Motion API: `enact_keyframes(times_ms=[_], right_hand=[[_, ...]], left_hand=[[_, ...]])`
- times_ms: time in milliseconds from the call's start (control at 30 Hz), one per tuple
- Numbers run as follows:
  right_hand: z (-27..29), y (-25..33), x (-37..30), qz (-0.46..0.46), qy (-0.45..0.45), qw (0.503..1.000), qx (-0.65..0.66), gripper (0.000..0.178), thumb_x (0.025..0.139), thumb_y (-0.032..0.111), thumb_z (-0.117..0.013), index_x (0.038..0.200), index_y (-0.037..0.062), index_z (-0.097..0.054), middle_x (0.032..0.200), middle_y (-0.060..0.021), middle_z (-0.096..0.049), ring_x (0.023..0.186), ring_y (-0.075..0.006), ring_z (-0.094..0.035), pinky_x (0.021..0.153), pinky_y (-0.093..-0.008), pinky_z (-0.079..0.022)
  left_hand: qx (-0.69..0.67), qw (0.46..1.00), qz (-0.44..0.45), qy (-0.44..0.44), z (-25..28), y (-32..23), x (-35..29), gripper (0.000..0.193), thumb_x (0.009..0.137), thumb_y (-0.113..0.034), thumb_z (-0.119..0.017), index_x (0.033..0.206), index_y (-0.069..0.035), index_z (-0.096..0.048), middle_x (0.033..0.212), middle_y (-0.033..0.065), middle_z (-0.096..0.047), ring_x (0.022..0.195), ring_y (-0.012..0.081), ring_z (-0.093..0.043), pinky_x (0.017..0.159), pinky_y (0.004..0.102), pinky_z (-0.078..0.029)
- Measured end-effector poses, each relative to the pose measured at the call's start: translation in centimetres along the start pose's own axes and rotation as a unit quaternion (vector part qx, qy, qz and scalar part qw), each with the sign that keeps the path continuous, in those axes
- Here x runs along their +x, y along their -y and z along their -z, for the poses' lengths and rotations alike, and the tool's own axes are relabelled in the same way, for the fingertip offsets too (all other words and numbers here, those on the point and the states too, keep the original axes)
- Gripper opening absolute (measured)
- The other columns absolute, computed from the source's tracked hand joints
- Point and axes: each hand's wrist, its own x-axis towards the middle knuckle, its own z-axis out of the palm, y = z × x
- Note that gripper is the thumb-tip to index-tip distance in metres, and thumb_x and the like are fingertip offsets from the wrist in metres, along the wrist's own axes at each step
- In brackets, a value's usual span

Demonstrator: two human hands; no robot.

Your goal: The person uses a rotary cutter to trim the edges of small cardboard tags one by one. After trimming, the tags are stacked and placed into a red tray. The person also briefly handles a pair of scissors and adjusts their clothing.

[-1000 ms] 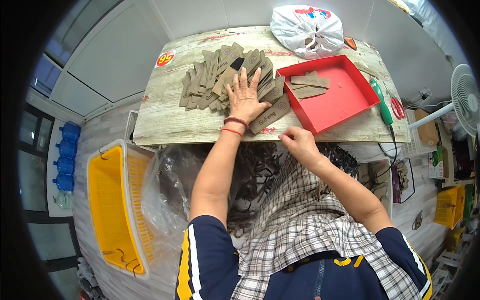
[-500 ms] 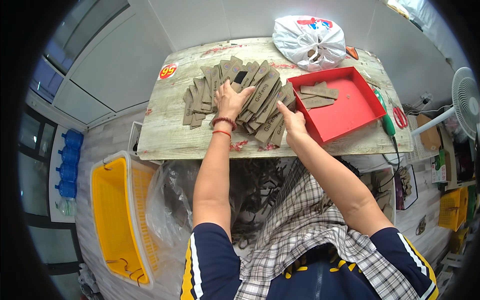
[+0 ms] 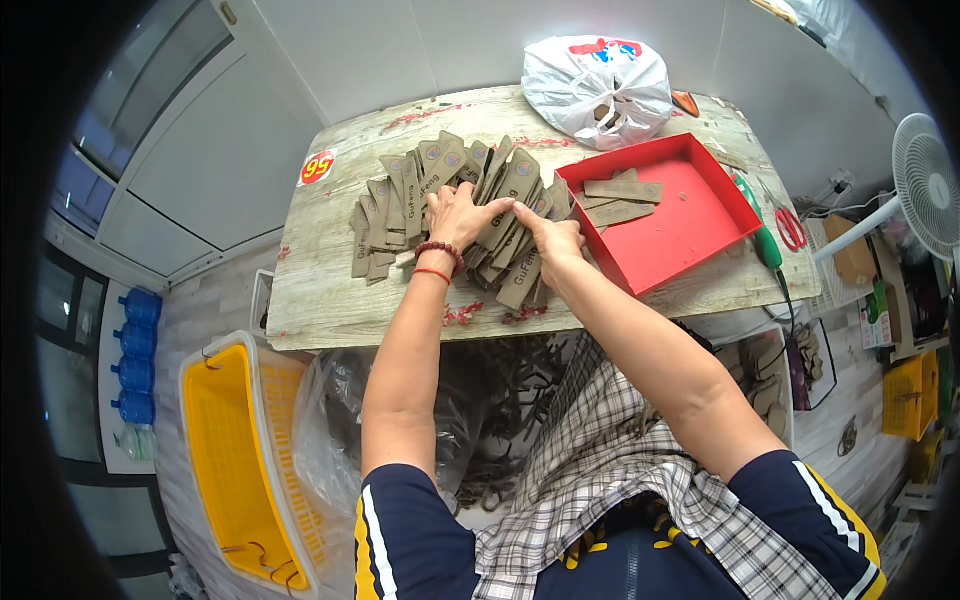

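A fanned pile of olive-brown fabric tabs (image 3: 416, 185), each with dark print and a small round mark, lies on the worn wooden table. My left hand (image 3: 458, 217) grips tabs in the middle of the pile, fingers bent over them and thumb reaching right. At the right side of the pile, my right hand (image 3: 553, 240) closes on more tabs; its thumb tip almost meets the left thumb, and its other fingers are partly hidden. Just right of that hand stands a shallow red box (image 3: 690, 225) with several similar tabs (image 3: 622, 190) in its left part.
A tied white plastic bag (image 3: 600, 90) stands at the back of the table (image 3: 330, 240). Red-handled scissors (image 3: 791, 230) and a green-handled corded tool (image 3: 767, 245) lie right of the box. A yellow basket (image 3: 215, 450) stands on the floor at left, a white fan (image 3: 925, 185) at right.
My right hand has moved left onto the tabs, bringing its thumb close to the left thumb. Tabs between the hands have shifted, and the black patch seen before is mostly covered.
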Motion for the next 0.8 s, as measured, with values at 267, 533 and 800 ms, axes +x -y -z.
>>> enact_keyframes(times_ms=[267,533,800], right_hand=[[-1.1,0.4,-1.5,0.044,0.025,0.999,0.018,0.097,0.071,0.061,-0.070,0.139,0.0034,-0.032,0.138,-0.0257,-0.038,0.130,-0.0426,-0.035,0.107,-0.0469,-0.033],[0.0,1.8,-1.2,0.022,0.126,0.965,0.228,0.079,0.084,0.049,-0.064,0.137,-0.0010,-0.034,0.133,-0.0184,-0.047,0.116,-0.0295,-0.052,0.093,-0.0451,-0.046],[4.4,7.1,-3.8,0.048,0.194,0.903,0.380,0.057,0.088,0.044,-0.063,0.122,-0.0011,-0.052,0.113,-0.0138,-0.062,0.099,-0.0232,-0.060,0.085,-0.0378,-0.049]], left_hand=[[-0.145,0.989,0.012,0.027,-1.8,0.7,0.6,0.096,0.075,-0.061,-0.062,0.144,-0.003,-0.030,0.134,0.0255,-0.047,0.125,0.0377,-0.044,0.105,0.0408,-0.035],[-0.393,0.918,0.029,0.042,0.7,-2.7,-2.3,0.057,0.084,-0.027,-0.069,0.130,0.000,-0.046,0.116,0.0125,-0.061,0.100,0.0179,-0.060,0.087,0.0307,-0.048],[-0.388,0.920,-0.039,0.034,4.9,-8.1,-1.9,0.053,0.086,-0.027,-0.068,0.128,0.000,-0.049,0.114,0.0122,-0.063,0.098,0.0174,-0.061,0.084,0.0303,-0.050]])
